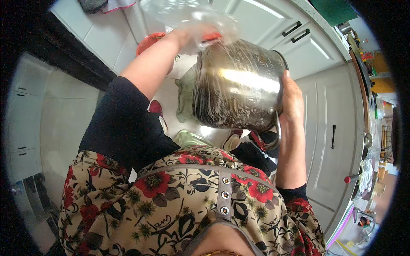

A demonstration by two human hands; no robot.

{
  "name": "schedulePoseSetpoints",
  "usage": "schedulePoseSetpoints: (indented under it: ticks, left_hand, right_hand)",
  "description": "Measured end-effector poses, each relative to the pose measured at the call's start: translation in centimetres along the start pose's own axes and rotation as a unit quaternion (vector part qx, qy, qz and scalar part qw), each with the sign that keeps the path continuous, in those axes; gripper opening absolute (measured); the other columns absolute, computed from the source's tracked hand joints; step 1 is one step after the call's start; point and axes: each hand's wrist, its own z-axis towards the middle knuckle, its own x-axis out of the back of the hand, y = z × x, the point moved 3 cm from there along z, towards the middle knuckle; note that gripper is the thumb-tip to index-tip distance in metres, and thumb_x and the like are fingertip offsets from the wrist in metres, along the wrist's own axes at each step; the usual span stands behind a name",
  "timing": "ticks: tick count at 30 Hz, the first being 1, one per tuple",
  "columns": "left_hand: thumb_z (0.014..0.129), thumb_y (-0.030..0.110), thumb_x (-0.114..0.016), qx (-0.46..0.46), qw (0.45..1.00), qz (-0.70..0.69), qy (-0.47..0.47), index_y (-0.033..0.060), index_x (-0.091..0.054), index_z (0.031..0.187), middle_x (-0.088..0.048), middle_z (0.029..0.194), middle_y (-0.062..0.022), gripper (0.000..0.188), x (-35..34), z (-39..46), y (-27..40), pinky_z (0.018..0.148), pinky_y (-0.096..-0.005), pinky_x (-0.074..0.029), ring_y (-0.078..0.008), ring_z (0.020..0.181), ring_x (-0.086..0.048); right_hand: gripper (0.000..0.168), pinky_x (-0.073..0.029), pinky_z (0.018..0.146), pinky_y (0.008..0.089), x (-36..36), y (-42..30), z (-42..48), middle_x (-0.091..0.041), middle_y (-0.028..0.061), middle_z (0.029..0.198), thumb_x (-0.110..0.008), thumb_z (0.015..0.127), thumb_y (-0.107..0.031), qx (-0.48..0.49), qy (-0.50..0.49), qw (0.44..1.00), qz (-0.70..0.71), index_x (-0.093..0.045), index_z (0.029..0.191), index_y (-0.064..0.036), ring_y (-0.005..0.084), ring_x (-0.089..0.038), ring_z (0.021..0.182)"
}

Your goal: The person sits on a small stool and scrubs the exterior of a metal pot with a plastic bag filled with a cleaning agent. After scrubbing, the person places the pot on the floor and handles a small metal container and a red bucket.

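Note:
A large stainless steel pot (pixel 240 86) is tipped on its side in front of me, its wall dark and covered with whitish, sudsy streaks. My right hand (pixel 292 97) grips it at the rim end, above a metal loop handle (pixel 278 128). At the pot's upper left edge, my left hand (pixel 189 36) is bunched in a crumpled clear plastic bag (pixel 179 14). Something orange-red (pixel 211 36) shows through the plastic against the pot; blur hides what it is and most of my left fingers.
A red basin (pixel 149 43) stands on the floor behind my left forearm. Below the pot lie pale green plastic (pixel 185 96) and my shoes (pixel 156 108). White cabinets (pixel 323 105) and a cluttered countertop (pixel 355 153) run along the right.

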Motion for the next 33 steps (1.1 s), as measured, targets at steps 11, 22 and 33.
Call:
schedulePoseSetpoints:
  ticks: [11,22,33]
  left_hand:
    - [0.091,0.040,-0.045,0.092,0.812,-0.550,0.174,0.0058,-0.040,0.136,-0.043,0.138,-0.0111,0.056,-8.5,-3.4,-5.6,0.109,-0.0379,-0.027,-0.0227,0.125,-0.041]
    - [0.092,0.050,-0.041,0.108,0.429,-0.842,0.308,0.0065,-0.036,0.138,-0.042,0.139,-0.0112,0.064,-10.0,1.5,4.0,0.109,-0.0440,-0.026,-0.0254,0.125,-0.041]
    - [0.088,0.053,-0.043,0.168,0.381,-0.866,0.277,0.0092,-0.047,0.127,-0.044,0.133,-0.0102,0.059,-11.1,-7.3,3.2,0.101,-0.0517,-0.035,-0.0294,0.125,-0.040]
  right_hand:
    - [0.038,-0.051,0.078,0.0409,3.6,-0.1,3.4,-0.065,0.0144,0.102,-0.049,0.095,-0.036,-0.140,-0.054,0.952,0.267,-0.057,0.109,-0.001,0.0251,-0.064,0.084]
    - [0.044,-0.045,0.091,0.0410,-3.1,0.8,3.1,-0.054,0.0169,0.121,-0.037,0.099,-0.031,0.101,0.098,0.952,0.271,-0.046,0.123,0.005,0.0280,-0.056,0.106]
    - [0.045,-0.048,0.085,0.0394,0.9,6.3,8.4,-0.056,0.0164,0.118,-0.038,0.099,-0.032,0.047,0.122,0.961,0.242,-0.048,0.122,0.005,0.0266,-0.058,0.102]
